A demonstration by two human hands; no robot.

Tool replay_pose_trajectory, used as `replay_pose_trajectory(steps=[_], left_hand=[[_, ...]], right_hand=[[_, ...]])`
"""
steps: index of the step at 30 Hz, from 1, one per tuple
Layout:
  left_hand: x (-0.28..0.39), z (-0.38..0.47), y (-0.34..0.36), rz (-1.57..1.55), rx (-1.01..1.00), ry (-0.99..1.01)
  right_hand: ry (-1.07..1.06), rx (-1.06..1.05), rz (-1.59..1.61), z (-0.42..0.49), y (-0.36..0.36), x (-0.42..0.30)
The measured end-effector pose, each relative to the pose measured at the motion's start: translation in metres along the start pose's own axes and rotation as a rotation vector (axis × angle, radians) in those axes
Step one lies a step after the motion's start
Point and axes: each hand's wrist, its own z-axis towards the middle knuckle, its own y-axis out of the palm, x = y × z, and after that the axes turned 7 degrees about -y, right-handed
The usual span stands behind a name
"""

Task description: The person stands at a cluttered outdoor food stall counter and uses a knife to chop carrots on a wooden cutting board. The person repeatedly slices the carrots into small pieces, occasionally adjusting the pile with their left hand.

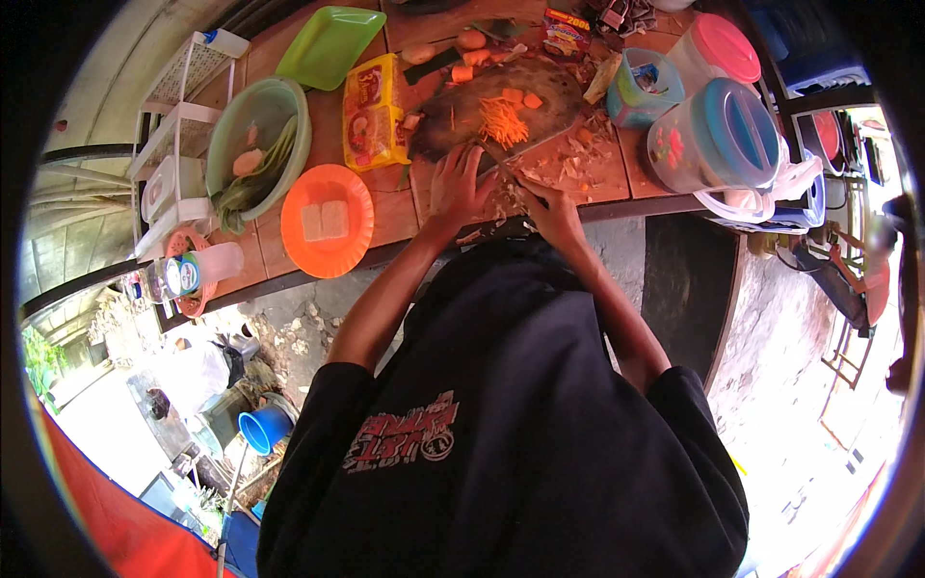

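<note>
My right hand (pixel 555 217) grips a knife (pixel 500 157) whose blade points up and left over the near edge of a dark wooden cutting board (pixel 452 115). Beside the blade, my left hand (pixel 455 186) rests with its fingertips at the board's near edge. Whether anything lies under those fingers is hidden. A heap of shredded carrot (pixel 504 124) sits on the board just beyond the knife. Flat carrot slices (pixel 532 100) lie at the heap's far side. Peelings (pixel 571 172) are scattered on the wooden table right of the blade.
Left stand an orange plate (pixel 296 238) with two pale blocks, a yellow noodle packet (pixel 371 108), a green basin (pixel 303 130) holding leafy vegetables, and a green tray (pixel 332 45). Carrot chunks (pixel 462 74) lie beyond the board. Right are a blue-lidded pitcher (pixel 712 137) and a distant person (pixel 860 267).
</note>
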Motion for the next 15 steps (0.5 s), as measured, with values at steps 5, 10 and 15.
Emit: replay_pose_trajectory(steps=[5,10,15], left_hand=[[0.0,0.001,-0.001,0.023,-0.008,-0.003],[0.002,-0.002,-0.007,0.094,-0.063,-0.028],[0.003,0.001,-0.007,0.031,0.002,-0.001]], right_hand=[[-0.029,-0.001,0.031,0.001,0.001,0.006],[-0.003,-0.024,-0.056,0.002,0.004,0.01],[0.056,0.013,-0.026,0.021,0.014,0.012]])
